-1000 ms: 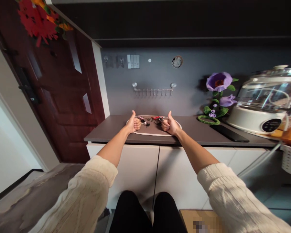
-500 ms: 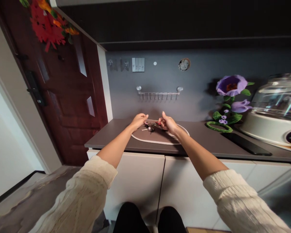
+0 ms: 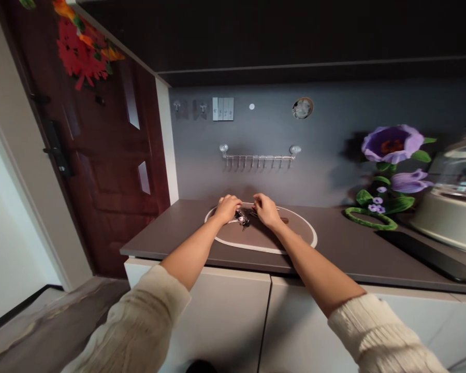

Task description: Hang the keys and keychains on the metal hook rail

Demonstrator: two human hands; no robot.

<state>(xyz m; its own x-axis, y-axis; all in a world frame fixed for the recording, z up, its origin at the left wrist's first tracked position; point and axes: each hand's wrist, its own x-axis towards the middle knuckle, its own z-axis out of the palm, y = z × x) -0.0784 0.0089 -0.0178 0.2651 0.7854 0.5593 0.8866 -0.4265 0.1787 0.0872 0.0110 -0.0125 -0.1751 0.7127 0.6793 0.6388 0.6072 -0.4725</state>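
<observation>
Roughly between both hands, a bunch of keys (image 3: 242, 219) lies on the oval mat (image 3: 245, 237) atop the desk (image 3: 163, 230), just beside the curled fingers of the left hand (image 3: 228, 209). The right hand (image 3: 267, 210) bends its fingers inward nearby; whether either grips anything, I cannot tell.

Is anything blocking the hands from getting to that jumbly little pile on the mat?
Nothing visible blocks them. The left hand is right beside the small dark, shiny pile on the mat, and the right hand is close on the other side. Whether fingers touch it, I can't tell.
</observation>
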